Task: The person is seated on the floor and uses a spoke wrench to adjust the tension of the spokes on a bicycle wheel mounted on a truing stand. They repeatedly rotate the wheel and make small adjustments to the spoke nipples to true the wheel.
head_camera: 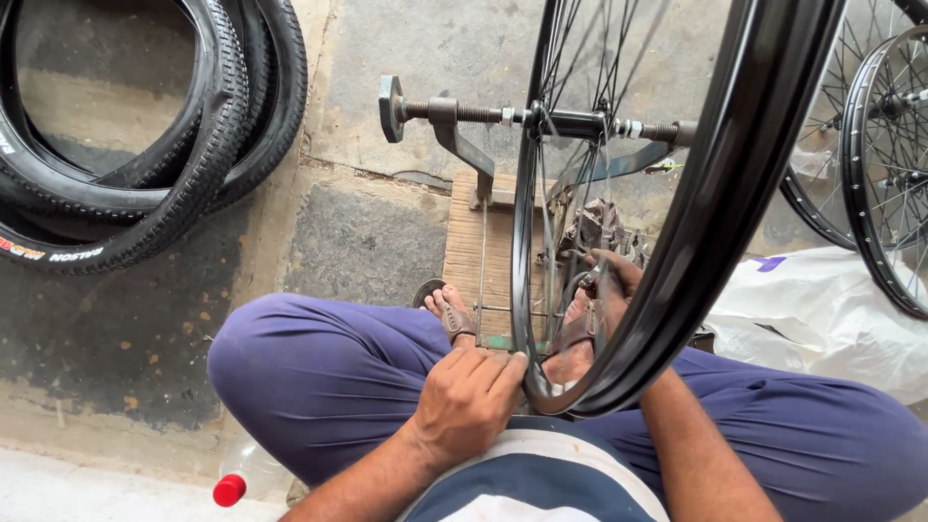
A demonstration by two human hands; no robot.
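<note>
While spoked, the glossy black rim (677,242) curves round.

Left hand (467,398) fingers curled, gripping; right hand (611,280) reaching forward, apparently pinching.

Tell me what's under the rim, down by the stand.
Under the rim: a wooden board, both sandalled feet, the right hand reaching through the spokes. The rim and legs hide the stand's base.

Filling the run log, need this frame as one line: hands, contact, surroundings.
left hand: grips black wheel rim | right hand: reaches through spokes | wheel: on truing stand | nearby: tyres, bottle
</note>
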